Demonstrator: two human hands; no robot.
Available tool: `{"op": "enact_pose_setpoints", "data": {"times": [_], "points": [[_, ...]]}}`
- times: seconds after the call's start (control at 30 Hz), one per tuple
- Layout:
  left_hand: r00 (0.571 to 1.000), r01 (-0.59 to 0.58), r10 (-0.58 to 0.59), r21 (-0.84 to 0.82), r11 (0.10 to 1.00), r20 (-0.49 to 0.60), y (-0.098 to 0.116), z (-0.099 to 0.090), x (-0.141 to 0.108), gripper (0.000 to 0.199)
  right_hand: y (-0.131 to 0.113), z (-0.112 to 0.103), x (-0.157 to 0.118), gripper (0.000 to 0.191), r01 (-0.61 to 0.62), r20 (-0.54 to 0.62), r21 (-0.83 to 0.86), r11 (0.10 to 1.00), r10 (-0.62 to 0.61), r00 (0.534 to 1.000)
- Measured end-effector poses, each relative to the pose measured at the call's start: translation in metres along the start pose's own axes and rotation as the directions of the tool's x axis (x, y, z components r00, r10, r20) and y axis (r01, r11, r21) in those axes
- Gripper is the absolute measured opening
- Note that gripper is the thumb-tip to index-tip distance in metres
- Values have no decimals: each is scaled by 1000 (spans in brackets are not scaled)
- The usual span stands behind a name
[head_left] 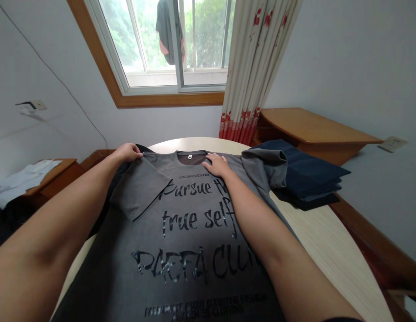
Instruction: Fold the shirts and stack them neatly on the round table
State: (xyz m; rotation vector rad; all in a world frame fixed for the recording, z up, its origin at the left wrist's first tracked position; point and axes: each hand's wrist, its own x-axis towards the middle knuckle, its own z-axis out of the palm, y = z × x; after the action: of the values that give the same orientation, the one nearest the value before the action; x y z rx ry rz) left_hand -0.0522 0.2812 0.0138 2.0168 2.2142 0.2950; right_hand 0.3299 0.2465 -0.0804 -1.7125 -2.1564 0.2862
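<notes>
The lower end of the dark grey short-sleeved T-shirt with glossy black lettering ran out of view at the bottom edge. It lay front up, collar at the far side, on a pale round wood-grain table. The right forearm covered the ends of several printed lines, and the smallest print near the bottom was hard to read. The left hand pinched the shirt's shoulder edge, its thumb mostly hidden; the sleeve there lay folded over the front. The right hand rested flat beside the collar, fingers somewhat spread. The other sleeve stood puffed open beside a folded stack of navy and black cloth. A black item under the left forearm could not be made out. Beyond were an aluminium sliding window in a brown wooden frame, a cream curtain with red flowers and white walls.
</notes>
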Motion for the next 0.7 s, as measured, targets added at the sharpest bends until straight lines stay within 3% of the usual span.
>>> {"op": "enact_pose_setpoints", "data": {"times": [0.1, 0.27, 0.47, 0.6, 0.67, 0.7], "points": [[997, 81, -82, -38, 996, -5, -4, -3, 4, 22, 1, 1, 1, 52, 0, -4, -4, 1000, 0, 1000], [1000, 18, -21, -150, 988, -15, -12, -6, 3, 20, 2, 3, 2, 52, 1, -16, -3, 1000, -1, 1000], [999, 14, -15, -12, 1000, -40, -7, -3, -9, 22, 0, 2, 1, 52, -15, -14, 1, 1000, 15, 1000], [982, -109, 136, 196, 975, -129, 20, 15, -29, 35, -1, 1, 1, 51, -15, -13, -5, 1000, 15, 1000], [946, -270, 304, 248, 930, -112, 37, 32, -40, 46, -2, 1, 1, 51, -10, -7, -15, 1000, 9, 1000], [915, -378, 400, 242, 893, -46, 44, 42, -44, 52, -2, 1, 0, 51, -7, -4, -20, 1000, 7, 1000]]}}
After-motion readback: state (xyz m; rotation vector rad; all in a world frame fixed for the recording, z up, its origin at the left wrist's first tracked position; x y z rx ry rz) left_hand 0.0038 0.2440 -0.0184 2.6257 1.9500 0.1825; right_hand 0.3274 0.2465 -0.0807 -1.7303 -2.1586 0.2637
